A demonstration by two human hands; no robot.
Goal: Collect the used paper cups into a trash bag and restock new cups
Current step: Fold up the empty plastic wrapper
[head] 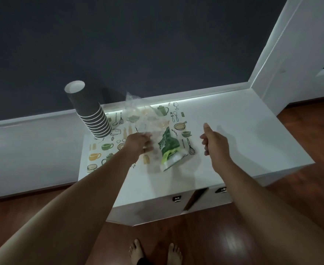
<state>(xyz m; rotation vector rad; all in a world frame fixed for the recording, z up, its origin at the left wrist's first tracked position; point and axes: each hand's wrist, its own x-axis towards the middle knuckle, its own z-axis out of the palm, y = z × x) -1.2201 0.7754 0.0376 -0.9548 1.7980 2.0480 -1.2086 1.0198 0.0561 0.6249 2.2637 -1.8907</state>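
Observation:
A stack of dark grey ribbed paper cups (89, 109) stands upside down at the back left of a white cabinet top (233, 134). My left hand (138, 143) is closed on a crumpled clear plastic wrapper (147, 119) with a green printed label (168, 148). The wrapper rises toward the wall and its lower end rests on the cabinet. My right hand (213, 141) hovers to the right of the wrapper. Its fingers are loosely curled, its thumb points up, and it holds nothing.
A placemat printed with kitchen utensils (107, 148) covers the left part of the cabinet top. The dark wall (138, 44) lies behind, a white door frame (283, 54) at right. Cabinet drawers with small handles (177, 198) face me. My bare feet (155, 251) stand on the wood floor.

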